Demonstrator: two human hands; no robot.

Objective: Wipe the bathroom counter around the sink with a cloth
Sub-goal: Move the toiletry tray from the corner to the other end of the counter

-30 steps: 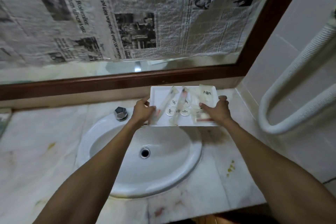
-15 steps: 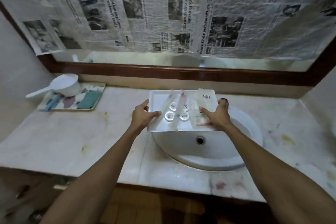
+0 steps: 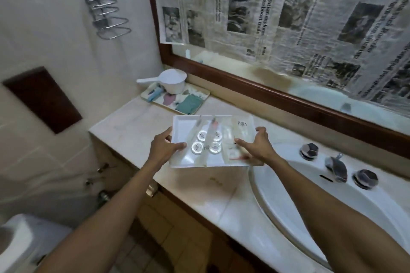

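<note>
I hold a white tray [image 3: 184, 126] of wrapped toiletries and several round caps above the marble counter [image 3: 221, 201], left of the white sink [image 3: 288, 195]. My left hand [image 3: 164, 148] grips the tray's left edge, thumb on top. My right hand [image 3: 257, 146] grips its right edge. A folded teal cloth [image 3: 189, 103] lies on a patterned tray [image 3: 205, 95] at the counter's far left corner. The counter shows yellowish stains near the sink.
A white plastic dipper [image 3: 170, 81] stands on the patterned tray. Faucet [image 3: 337, 166] and two faceted knobs [image 3: 365, 178] sit behind the basin. A newspaper-covered mirror [image 3: 288, 17] backs the counter. A wire rack [image 3: 106, 11] hangs on the left wall; a toilet [image 3: 15, 241] is lower left.
Both hands have carried the white tray from the counter's right rear, across the sink, to the left side. My view has swung left with it.
</note>
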